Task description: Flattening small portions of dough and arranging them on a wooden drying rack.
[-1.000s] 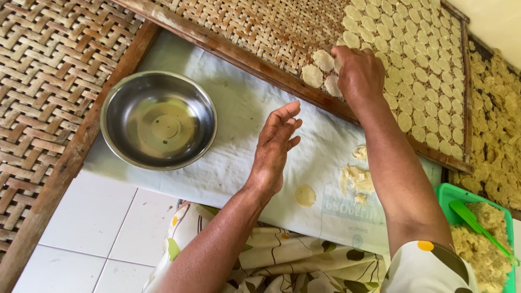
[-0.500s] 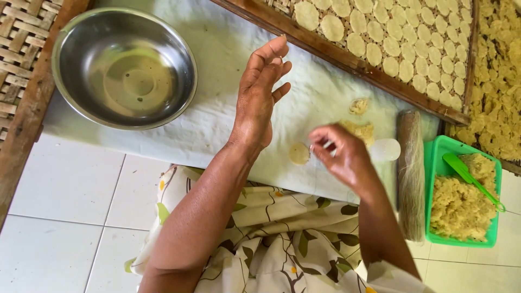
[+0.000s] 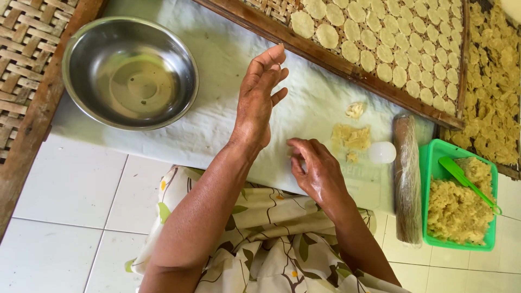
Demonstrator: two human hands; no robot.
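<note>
My left hand (image 3: 259, 100) rests with its heel on the white cloth (image 3: 217, 122), fingers apart and raised, holding nothing. My right hand (image 3: 317, 172) lies close below it, fingertips curled and pinched on a small flat dough disc that they almost hide. Just right of that hand are flattened dough scraps (image 3: 351, 135), a smaller crumb (image 3: 355, 110) and a white round cap (image 3: 382, 152). Beyond the cloth, a wood-framed woven tray (image 3: 325, 57) carries rows of pale dough discs (image 3: 380, 51).
A steel bowl (image 3: 130, 70) stands on the cloth at the left. A plastic-wrapped rolling pin (image 3: 407, 179) and a green tub (image 3: 431, 163) of dough with a green spatula (image 3: 467, 176) lie at the right. Further woven trays (image 3: 21, 54) flank both sides, on white floor tiles.
My right hand came back from the disc tray to the cloth and closed its fingers over the loose disc lying there. My left hand stayed on the cloth.
</note>
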